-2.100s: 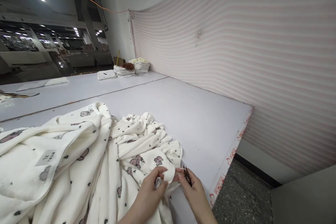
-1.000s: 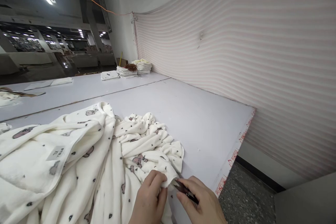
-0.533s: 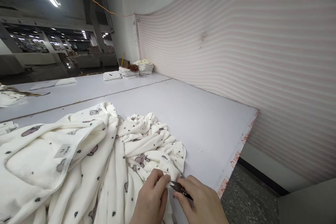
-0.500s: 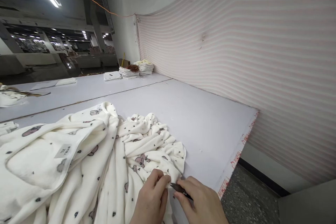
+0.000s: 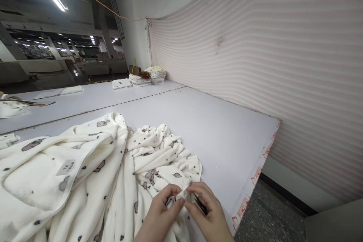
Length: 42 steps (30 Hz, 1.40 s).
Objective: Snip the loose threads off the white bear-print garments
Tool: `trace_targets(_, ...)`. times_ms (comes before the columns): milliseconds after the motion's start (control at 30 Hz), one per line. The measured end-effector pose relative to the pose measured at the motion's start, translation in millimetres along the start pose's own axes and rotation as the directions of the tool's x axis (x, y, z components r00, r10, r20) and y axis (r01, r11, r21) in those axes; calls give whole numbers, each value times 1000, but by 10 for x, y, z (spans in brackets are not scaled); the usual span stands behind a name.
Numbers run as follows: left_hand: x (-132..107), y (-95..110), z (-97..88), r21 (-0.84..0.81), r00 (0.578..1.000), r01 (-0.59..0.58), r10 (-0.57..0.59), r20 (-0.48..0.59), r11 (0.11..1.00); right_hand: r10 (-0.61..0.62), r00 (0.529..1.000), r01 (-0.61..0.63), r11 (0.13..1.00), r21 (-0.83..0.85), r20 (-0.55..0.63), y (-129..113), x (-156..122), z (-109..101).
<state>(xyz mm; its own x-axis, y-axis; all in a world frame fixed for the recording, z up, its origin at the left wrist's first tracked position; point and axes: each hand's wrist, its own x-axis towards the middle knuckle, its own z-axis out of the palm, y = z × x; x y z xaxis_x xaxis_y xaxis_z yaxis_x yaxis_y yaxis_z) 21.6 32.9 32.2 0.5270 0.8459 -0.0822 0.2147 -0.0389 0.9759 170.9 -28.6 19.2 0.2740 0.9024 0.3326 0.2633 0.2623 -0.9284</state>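
Note:
A heap of white cloth garments (image 5: 113,193) printed with small animals and dark marks lies in front of me. One garment has a grey size label (image 5: 65,167) reading XL inside its neck. My left hand (image 5: 164,211) is closed, thumb and fingers pinching a small bit of the garment's edge (image 5: 184,194). Right beside it, my right hand (image 5: 208,208) pinches the same bit of cloth with thumb and index finger. Dark thread snips (image 5: 200,203) are tucked in the right hand's fingers, partly hidden.
The pale table (image 5: 227,136) has a seam across it and a taped right edge (image 5: 256,174). Folded cloth stacks (image 5: 157,74) stand at the far end. A striped cloth sheet (image 5: 255,45) hangs along the right. More white cloth (image 5: 14,107) lies far left.
My right hand has moved left to the left hand and now pinches the cloth too. The snips' tip, which pointed at the cloth, has drawn back into the right hand.

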Motion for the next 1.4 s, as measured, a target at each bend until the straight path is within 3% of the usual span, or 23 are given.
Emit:
trace_targets(100, 25, 37, -56, -156, 988, 120, -103, 114, 980, 39, 996, -38, 999, -17, 76, 44, 60, 60)
trace_targets(233, 32, -25, -102, -117, 986, 98, -80, 149, 988, 91, 992, -82, 992, -92, 92, 85, 66, 93)
trace_targets(333, 12, -38, -92, 32, 995, 37, -40, 92, 999, 129, 991, -124, 987, -105, 46, 114, 25, 112)
trace_targets(467, 17, 75, -49, 198, 991, -26, -2, 137, 980, 103, 994, -105, 979, -175, -21, 179, -54, 173)
trace_targets(600, 53, 150, -5, 100, 992, 39, -51, 119, 994, -6, 990, -44, 938, -345, -143, 229, -110, 232)
trace_targets(667, 63, 114, 4, -5, 989, 62, -60, 136, 998, -12, 985, -46, 941, -334, -172, 223, -106, 227)
trace_targets(800, 74, -41, -1, -249, 978, 160, -120, 171, 955, 163, 983, -168, 984, -67, -80, 172, -67, 121)
trace_targets(933, 88, -116, 9, -347, 982, 158, -109, 157, 925, 105, 994, -106, 993, -56, -15, 166, -90, -7)
trace_targets(1067, 87, -61, 23, -305, 983, 140, -93, 161, 942, 142, 990, -138, 982, -130, 20, 187, -107, -40)
trace_targets(1233, 86, 17, -8, -145, 978, 134, -107, 179, 980, 207, 970, -198, 977, -80, 124, 181, -44, -56)
trace_targets(1400, 56, 10, 16, -51, 961, 181, -165, 224, 982, 361, 895, -400, 910, 110, 263, 284, -50, -74)
